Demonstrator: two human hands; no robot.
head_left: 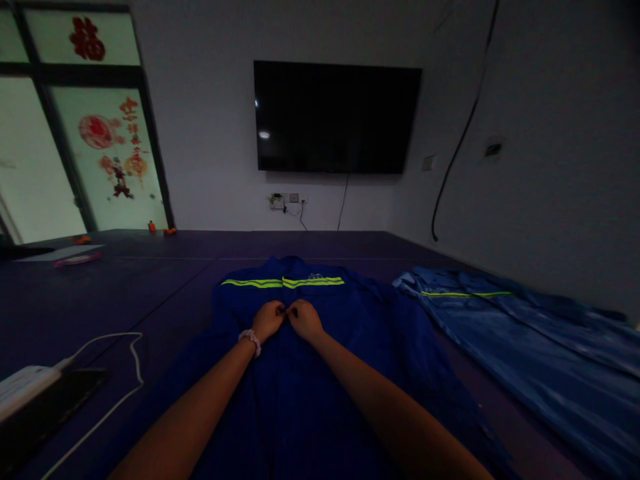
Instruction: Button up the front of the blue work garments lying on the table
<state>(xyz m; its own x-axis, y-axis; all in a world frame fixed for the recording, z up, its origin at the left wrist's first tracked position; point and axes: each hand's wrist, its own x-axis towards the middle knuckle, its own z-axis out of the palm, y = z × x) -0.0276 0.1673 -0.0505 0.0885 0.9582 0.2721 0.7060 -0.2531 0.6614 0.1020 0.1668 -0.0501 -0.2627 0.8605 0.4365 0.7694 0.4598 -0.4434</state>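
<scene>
your left hand and right hand meet with fingers pinched on the front seam of the dark blue jacket, which lies flat on the table before you; by my judgement the fastening is only at chest height, with the length below left to close. there is open table on your left up to the white cable, while a second jacket lies just beside on your right.

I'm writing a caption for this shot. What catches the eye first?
Two hands, the left hand and right hand, meet fingertip to fingertip at the middle front of a dark blue jacket with bright yellow stripes, spread on the dark table. A black television hangs on the wall behind.
</scene>
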